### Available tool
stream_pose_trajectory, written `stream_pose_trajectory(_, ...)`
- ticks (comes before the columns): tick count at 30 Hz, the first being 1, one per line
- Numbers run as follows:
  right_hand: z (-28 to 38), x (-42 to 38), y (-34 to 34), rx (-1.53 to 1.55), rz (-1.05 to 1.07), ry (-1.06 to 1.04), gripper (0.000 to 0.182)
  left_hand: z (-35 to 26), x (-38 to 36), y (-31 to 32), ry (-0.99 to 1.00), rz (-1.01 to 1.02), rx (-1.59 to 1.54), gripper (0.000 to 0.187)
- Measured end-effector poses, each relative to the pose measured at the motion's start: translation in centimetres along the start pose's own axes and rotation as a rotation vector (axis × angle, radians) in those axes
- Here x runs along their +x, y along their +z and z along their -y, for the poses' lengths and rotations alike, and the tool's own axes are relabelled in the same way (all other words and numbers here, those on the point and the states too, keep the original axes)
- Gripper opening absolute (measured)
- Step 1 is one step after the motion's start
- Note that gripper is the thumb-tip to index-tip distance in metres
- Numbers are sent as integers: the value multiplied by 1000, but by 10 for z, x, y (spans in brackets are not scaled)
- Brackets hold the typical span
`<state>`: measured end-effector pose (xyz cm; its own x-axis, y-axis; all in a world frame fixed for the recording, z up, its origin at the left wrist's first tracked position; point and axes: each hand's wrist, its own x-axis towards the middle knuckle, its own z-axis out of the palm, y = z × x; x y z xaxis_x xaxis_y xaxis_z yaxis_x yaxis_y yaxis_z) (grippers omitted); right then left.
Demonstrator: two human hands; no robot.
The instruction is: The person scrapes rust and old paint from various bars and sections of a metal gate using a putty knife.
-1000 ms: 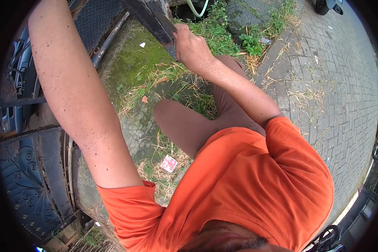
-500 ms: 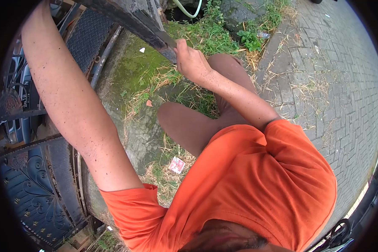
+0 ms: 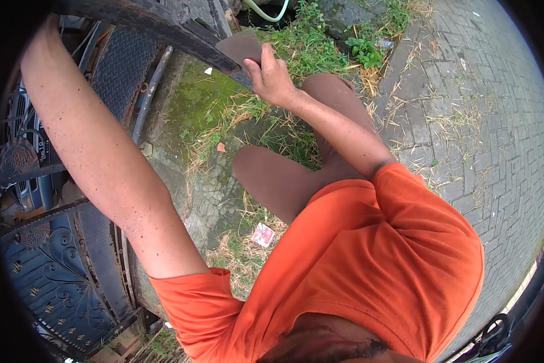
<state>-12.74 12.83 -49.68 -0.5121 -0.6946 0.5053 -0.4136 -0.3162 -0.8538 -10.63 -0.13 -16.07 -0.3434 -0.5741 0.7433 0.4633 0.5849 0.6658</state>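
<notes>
In my right hand is a small flat grey-brown sheet that looks like sandpaper, pinched between thumb and fingers. The sheet is at the lower end of a dark, worn metal beam, with its broad face showing. My left arm stretches up along the left side past the beam. The left hand itself is lost in the dark upper left edge of the view, so its fingers are hidden.
My bent knees are below the beam. A dark ornamental metal gate and a treadplate panel stand at left, with part of a vehicle behind. Grass, a mossy slab, a red-and-white packet and brick paving surround me.
My right hand has turned and shifted slightly right and down. The sheet, seen nearly edge-on before, now shows its broad face. The whole view has moved slightly.
</notes>
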Motion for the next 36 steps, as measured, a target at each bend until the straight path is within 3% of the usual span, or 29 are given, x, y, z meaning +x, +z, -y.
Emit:
stream_pose_trajectory(4,-12,-27,-3,-105,40,96,30,-7,4,-13,2,-41,27,60)
stream_pose_trajectory(7,-7,-20,-1,-73,-22,-67,30,-11,8,-19,13,-63,43,60)
stream_pose_trajectory(9,20,5,1,-65,-13,-24,29,-4,4,-20,-15,-68,55,60)
stream_pose_trajectory(11,40,28,6,-27,-74,-115,28,-2,2,-20,-37,-76,67,60)
stream_pose_trajectory(18,-14,-20,1,-71,-71,-115,30,-25,20,-24,17,-104,101,60)
stream_pose_trajectory(22,41,33,7,-27,-132,-188,31,-15,19,-19,-31,-94,123,60)
stream_pose_trajectory(29,-19,-19,2,-152,-54,-167,31,-33,31,-32,15,-145,150,60)
stream_pose_trajectory(33,60,50,7,-94,-150,-259,28,-28,31,-34,-17,-168,171,61)
stream_pose_trajectory(36,62,38,5,-112,-144,-194,28,-41,35,-43,1,-211,186,61)
